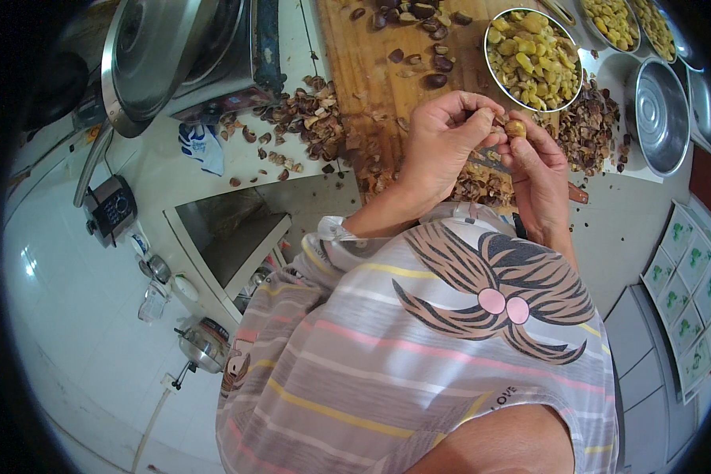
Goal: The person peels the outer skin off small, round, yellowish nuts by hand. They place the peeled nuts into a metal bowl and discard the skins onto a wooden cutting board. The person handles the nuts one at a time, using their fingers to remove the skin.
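My left hand (441, 139) has its thumb and forefinger pinched on a bit of brown chestnut skin or shell, right beside the nut. A yellowish peeled chestnut (515, 128) is between the fingertips of my right hand (539, 163). Both hands meet over the near part of a wooden board (370, 77). Just beyond them stands a round metal bowl (489, 71) full of yellow chestnut kernels (530, 56). Dark unpeeled chestnuts (435, 80) and some loose pieces lie farther up the board. Shell scraps (483, 186) are partly hidden below my hands.
Shell heaps lie left (314, 121) and right (589, 127) of the board. An empty metal bowl (660, 115) stands at right, with filled bowls (610, 21) behind. A brown handle (577, 194) juts out near my right wrist. At left are a glove (201, 148), a stove (225, 98) and a pan (109, 77).
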Demonstrator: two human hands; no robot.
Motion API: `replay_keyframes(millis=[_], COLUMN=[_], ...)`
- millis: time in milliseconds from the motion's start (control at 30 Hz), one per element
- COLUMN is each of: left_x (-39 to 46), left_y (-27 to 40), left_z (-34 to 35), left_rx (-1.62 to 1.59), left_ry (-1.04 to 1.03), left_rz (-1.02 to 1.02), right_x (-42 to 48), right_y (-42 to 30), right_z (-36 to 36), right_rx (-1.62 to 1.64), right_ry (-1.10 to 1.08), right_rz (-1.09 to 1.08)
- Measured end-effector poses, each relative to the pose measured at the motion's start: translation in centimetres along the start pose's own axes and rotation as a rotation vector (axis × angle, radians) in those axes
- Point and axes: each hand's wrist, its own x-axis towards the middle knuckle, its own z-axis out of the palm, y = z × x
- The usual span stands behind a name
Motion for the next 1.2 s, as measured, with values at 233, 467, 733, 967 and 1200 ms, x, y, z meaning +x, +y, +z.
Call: replay_keyframes(millis=[233, 467, 733, 967, 1200], left_x=[-0.6, -0.2, 0.2, 0.1, 0.4], left_y=[0.0, 0.1, -0.4, 0.1, 0.5], left_z=[-0.3, -0.9, -0.6, -0.8, -1.9], left_rx=[0.182, 0.308, 0.356, 0.330, 0.164], left_ry=[-0.104, -0.149, -0.084, -0.124, -0.205], left_rz=[0.012, 0.030, 0.162, 0.092, -0.076], right_x=[0.3, -0.1, -0.5, -0.6, -0.4], right_y=[-0.2, -0.4, -0.3, -0.1, -0.1], right_z=[-0.4, -0.2, 0.1, 0.1, -0.3], right_rx=[-0.358, -0.400, -0.465, -0.344, -0.298], right_ry=[-0.039, -0.011, 0.000, 0.014, -0.008], right_rz=[-0.206, -0.230, -0.259, -0.154, -0.088])
